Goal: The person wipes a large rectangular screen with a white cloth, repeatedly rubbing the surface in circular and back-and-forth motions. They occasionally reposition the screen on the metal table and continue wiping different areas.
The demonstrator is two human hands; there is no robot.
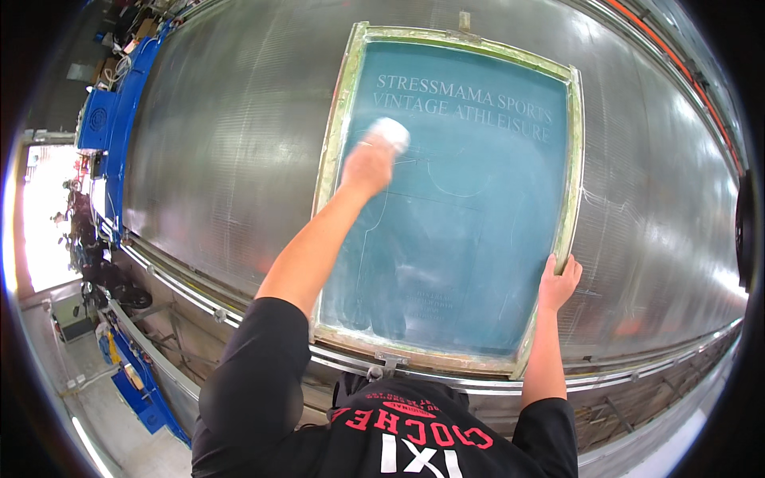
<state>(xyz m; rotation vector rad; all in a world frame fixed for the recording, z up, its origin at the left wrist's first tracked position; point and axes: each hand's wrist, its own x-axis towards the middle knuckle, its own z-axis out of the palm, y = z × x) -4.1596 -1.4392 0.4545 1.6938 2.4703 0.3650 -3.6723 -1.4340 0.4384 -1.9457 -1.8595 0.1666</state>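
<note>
A screen-printing frame (pixel 575 183) with pale green-and-white edges lies before me. Its teal mesh (pixel 462 239) carries pale lettering across the far part and faint curved lines below that. At the mesh's upper left, my left hand (pixel 370 166) is closed on a white rounded wad (pixel 390 134). Motion blurs the wad, so its material is unclear, and I cannot tell whether it presses on the mesh. My right hand (pixel 561 280) grips the frame's right edge near its lower corner, fingers wrapped over the outer side.
The frame lies on a long shiny metal table (pixel 231 143). A metal clamp (pixel 387 363) sits at its near edge, beside a metal rail (pixel 486 387) along the table front. Blue machinery (pixel 119 135) stands at the left, with cluttered items beyond. An orange strip (pixel 677 60) runs at the far right.
</note>
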